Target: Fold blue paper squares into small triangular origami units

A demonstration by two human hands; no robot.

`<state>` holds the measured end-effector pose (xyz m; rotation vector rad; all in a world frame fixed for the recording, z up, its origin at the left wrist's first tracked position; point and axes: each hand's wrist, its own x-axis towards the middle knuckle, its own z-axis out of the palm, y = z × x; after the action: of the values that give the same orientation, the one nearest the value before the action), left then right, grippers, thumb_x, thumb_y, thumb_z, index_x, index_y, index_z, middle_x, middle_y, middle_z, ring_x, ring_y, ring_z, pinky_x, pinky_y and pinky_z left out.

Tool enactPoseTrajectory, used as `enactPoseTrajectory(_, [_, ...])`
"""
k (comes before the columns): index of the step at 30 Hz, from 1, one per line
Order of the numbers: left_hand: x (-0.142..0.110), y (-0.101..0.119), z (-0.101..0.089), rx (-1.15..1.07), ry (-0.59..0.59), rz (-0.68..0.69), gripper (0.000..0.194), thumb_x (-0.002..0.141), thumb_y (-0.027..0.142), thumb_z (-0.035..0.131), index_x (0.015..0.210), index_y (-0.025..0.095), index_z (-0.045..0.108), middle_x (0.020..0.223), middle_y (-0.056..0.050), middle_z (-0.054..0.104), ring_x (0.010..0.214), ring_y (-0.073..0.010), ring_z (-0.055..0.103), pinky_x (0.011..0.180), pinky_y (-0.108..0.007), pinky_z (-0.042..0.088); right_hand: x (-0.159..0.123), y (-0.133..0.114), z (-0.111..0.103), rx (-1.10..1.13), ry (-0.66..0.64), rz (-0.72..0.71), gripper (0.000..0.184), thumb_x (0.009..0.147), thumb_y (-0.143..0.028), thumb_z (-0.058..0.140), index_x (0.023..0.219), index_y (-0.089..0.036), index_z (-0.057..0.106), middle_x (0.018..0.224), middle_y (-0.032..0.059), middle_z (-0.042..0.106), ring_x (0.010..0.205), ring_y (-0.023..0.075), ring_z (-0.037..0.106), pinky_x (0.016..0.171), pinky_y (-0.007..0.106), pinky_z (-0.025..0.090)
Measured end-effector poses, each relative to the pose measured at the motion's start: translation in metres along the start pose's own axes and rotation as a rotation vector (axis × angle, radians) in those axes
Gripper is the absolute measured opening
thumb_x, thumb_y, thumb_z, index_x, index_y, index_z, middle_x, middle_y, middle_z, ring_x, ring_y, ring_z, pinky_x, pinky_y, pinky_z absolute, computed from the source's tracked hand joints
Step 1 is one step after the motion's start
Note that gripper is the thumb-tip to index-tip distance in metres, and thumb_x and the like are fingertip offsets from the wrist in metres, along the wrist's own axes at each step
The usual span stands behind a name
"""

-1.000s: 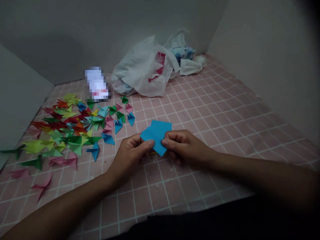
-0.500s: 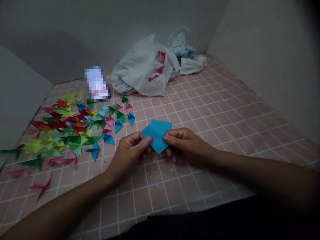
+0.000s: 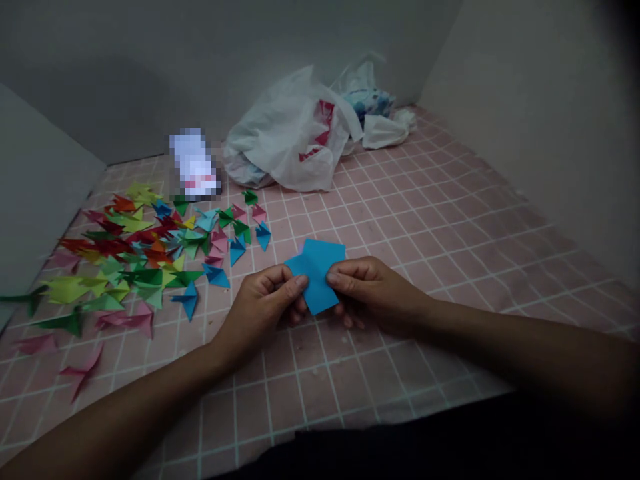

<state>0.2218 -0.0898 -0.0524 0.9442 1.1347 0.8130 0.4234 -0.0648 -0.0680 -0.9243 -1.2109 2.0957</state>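
A blue sheet of origami paper (image 3: 320, 277) is held above the table between both my hands. My left hand (image 3: 273, 293) pinches its left side, with the thumb on top and the fingers curled below. On the right edge my right hand (image 3: 363, 287) grips it the same way, thumb over the face. The paper's outline is uneven, as if sheets overlap or part of it is folded. Left of my hands lie many folded paper figures (image 3: 145, 277) in green, yellow, red, pink and blue; a blue folded figure (image 3: 186, 301) is among the nearest to my left hand.
A lit phone (image 3: 195, 163), its screen blurred, stands behind the folded figures. White plastic bags (image 3: 295, 133) with red print sit at the back by the wall. A pink checked cloth (image 3: 450, 233) covers the table, with walls behind and at both sides.
The blue paper has turned slightly between my fingers, and its lower edge now looks broader. The yellowish bit seen beneath it before is out of sight. Both hands have barely moved.
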Motion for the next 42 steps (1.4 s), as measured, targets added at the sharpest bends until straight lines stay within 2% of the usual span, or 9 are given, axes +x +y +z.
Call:
enactPoseTrajectory(4, [0.0002,-0.0013,0.0006,0.007,-0.001,0.016,0.033,0.087,0.037,0.071,0.068,0.017,0.054,0.057,0.004,0.063,0.046,-0.0059,0.054,0.046,-0.016,0.038,-0.0027,-0.0035,0.0028,-0.190,0.054,-0.025,0.039,0.090,-0.048,0.063,0.066,-0.019,0.053,0.055,-0.0038,0.057,0.042,0.0075,0.052,0.038,0.018,0.038])
enactPoseTrajectory(9, [-0.0004,-0.0017,0.0022,0.063,-0.012,0.056,0.030,0.089,0.037,0.069,0.070,0.016,0.057,0.060,0.003,0.066,0.050,-0.0066,0.057,0.051,-0.018,0.043,-0.0059,-0.0086,0.0053,-0.580,0.184,-0.253,0.037,0.092,-0.033,0.053,0.058,-0.020,0.046,0.052,-0.0037,0.050,0.046,0.0074,0.044,0.044,0.022,0.033])
enactPoseTrajectory(15, [-0.0023,0.0026,0.0050,0.193,-0.021,0.097,0.029,0.087,0.032,0.070,0.065,0.016,0.059,0.056,0.003,0.062,0.050,-0.0071,0.055,0.052,-0.019,0.042,-0.0046,-0.0075,0.0044,-0.739,0.246,-0.380,0.036,0.091,-0.029,0.051,0.056,-0.021,0.042,0.050,-0.0044,0.044,0.047,0.0082,0.039,0.048,0.025,0.029])
enactPoseTrajectory(20, [-0.0022,0.0013,0.0042,0.198,-0.003,0.099,0.030,0.086,0.033,0.069,0.064,0.017,0.056,0.054,0.004,0.059,0.049,-0.0071,0.052,0.051,-0.020,0.040,-0.0055,-0.0072,0.0050,-0.625,0.203,-0.319,0.037,0.092,-0.031,0.052,0.057,-0.021,0.047,0.050,-0.0035,0.050,0.046,0.0082,0.044,0.046,0.023,0.033])
enactPoseTrajectory(26, [-0.0005,-0.0001,0.0016,0.179,-0.050,0.078,0.030,0.085,0.037,0.069,0.066,0.018,0.054,0.055,0.005,0.056,0.049,-0.0070,0.048,0.051,-0.021,0.036,-0.0055,-0.0048,0.0049,-0.245,0.077,-0.103,0.033,0.091,-0.042,0.061,0.068,-0.019,0.055,0.053,-0.0036,0.058,0.043,0.0085,0.053,0.042,0.020,0.039])
enactPoseTrajectory(30, [-0.0009,0.0001,0.0001,0.247,-0.105,0.081,0.031,0.085,0.039,0.068,0.066,0.017,0.054,0.057,0.005,0.055,0.053,-0.0079,0.047,0.053,-0.022,0.035,-0.0038,-0.0002,0.0029,-0.097,0.053,-0.059,0.037,0.087,-0.047,0.069,0.069,-0.019,0.053,0.050,-0.0044,0.058,0.041,0.0074,0.052,0.041,0.018,0.038])
enactPoseTrajectory(34, [-0.0020,-0.0003,0.0007,0.277,-0.109,0.086,0.032,0.086,0.040,0.066,0.067,0.018,0.053,0.059,0.005,0.053,0.055,-0.0085,0.045,0.054,-0.022,0.033,-0.0031,0.0004,0.0032,-0.079,0.087,-0.068,0.035,0.085,-0.042,0.072,0.068,-0.019,0.052,0.050,-0.0051,0.058,0.040,0.0070,0.052,0.039,0.017,0.038])
enactPoseTrajectory(38, [-0.0022,-0.0009,0.0025,0.297,-0.101,0.098,0.033,0.089,0.043,0.063,0.069,0.018,0.054,0.060,0.005,0.052,0.055,-0.0091,0.044,0.054,-0.023,0.033,-0.0041,-0.0004,0.0053,-0.190,0.155,-0.119,0.032,0.087,-0.039,0.071,0.069,-0.019,0.054,0.048,-0.0049,0.058,0.040,0.0069,0.052,0.040,0.017,0.039])
enactPoseTrajectory(42, [-0.0018,-0.0013,0.0029,0.315,-0.075,0.094,0.036,0.089,0.044,0.063,0.067,0.018,0.053,0.059,0.005,0.050,0.055,-0.0091,0.043,0.054,-0.023,0.033,-0.0048,0.0002,0.0059,-0.181,0.126,-0.101,0.034,0.089,-0.043,0.069,0.070,-0.019,0.055,0.051,-0.0038,0.060,0.042,0.0076,0.055,0.042,0.017,0.042])
